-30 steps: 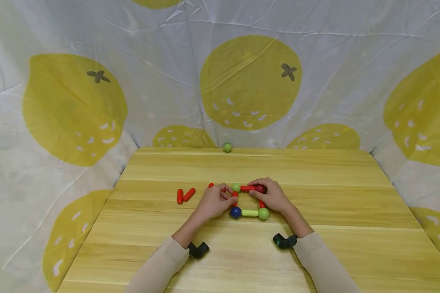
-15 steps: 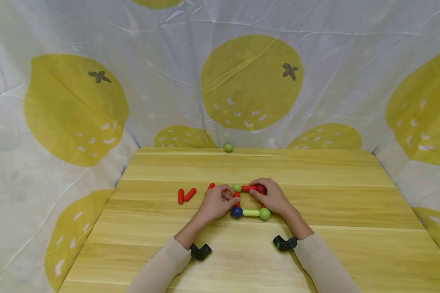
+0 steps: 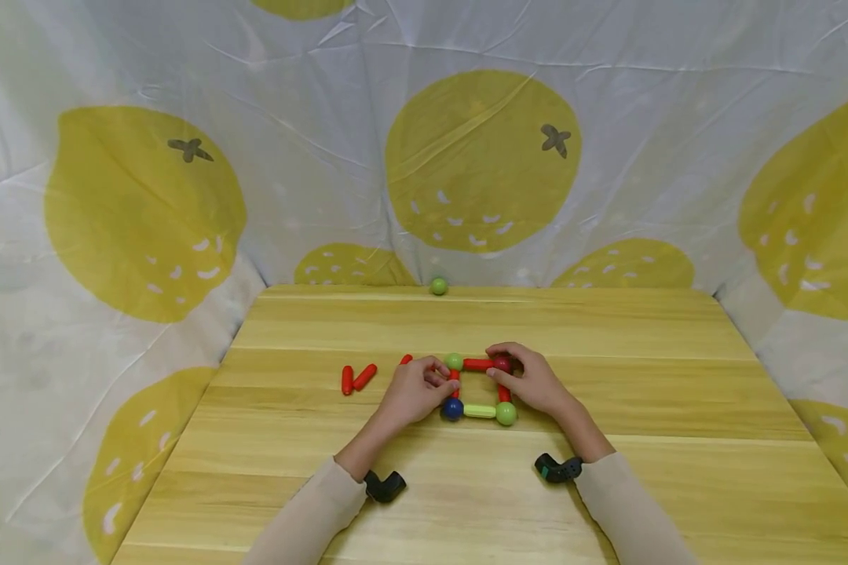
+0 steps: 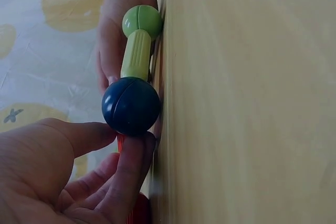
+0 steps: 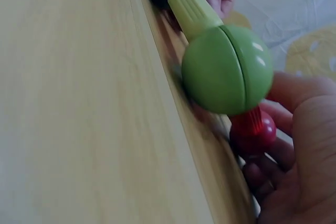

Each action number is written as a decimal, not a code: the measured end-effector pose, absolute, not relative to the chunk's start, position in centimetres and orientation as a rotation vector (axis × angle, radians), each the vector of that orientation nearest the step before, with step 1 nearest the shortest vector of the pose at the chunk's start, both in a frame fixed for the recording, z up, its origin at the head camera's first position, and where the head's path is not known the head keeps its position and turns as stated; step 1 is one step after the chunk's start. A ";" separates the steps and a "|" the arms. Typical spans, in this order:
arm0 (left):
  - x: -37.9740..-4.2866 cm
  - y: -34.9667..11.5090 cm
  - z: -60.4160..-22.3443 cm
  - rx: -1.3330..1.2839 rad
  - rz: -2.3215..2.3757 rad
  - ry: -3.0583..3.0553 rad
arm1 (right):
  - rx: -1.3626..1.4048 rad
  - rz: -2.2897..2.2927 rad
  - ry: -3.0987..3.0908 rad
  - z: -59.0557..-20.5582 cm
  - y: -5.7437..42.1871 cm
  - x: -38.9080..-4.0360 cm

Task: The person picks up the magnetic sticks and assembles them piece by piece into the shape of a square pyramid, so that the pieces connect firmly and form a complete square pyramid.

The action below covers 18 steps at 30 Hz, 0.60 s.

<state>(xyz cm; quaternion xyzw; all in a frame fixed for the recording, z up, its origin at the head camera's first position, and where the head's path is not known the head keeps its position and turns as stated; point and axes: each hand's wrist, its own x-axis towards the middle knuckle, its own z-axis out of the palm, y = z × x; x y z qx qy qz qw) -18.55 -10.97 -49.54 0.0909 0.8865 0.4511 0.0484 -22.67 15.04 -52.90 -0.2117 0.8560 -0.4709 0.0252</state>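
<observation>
A square of magnetic building rods and balls lies flat on the table. Its corners are a blue ball (image 3: pixel 452 409), two green balls (image 3: pixel 506 413) and a red ball (image 3: pixel 502 363). A pale green rod (image 3: pixel 480 411) forms the near side; red rods form the others. My left hand (image 3: pixel 414 388) pinches the left red rod (image 3: pixel 455 377) between thumb and fingers, right behind the blue ball. My right hand (image 3: pixel 535 380) holds the red ball at the far right corner, thumb in front and fingers behind. The right red rod (image 5: pixel 248 121) runs from that ball to the near green ball (image 5: pixel 226 69).
Two loose red rods (image 3: pixel 364 377) lie left of the left hand, and another red rod (image 3: pixel 406 359) is partly hidden behind it. A single green ball (image 3: pixel 439 286) sits at the table's far edge, against the lemon-print cloth (image 3: pixel 367 157).
My right hand has shifted slightly right, its fingertips drawn back from the far red rod to the red ball. The left hand keeps its place, and the square keeps its shape.
</observation>
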 end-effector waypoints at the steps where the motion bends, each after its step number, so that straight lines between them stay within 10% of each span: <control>1: -18.6 -11.0 -49.5 0.278 1.364 2.708 | -0.671 -1.461 2.630 -53.0 15.4 -22.6; 18: -19.0 -17.3 -48.2 0.337 1.229 2.896 | -0.988 -1.281 2.530 -52.5 18.4 -20.1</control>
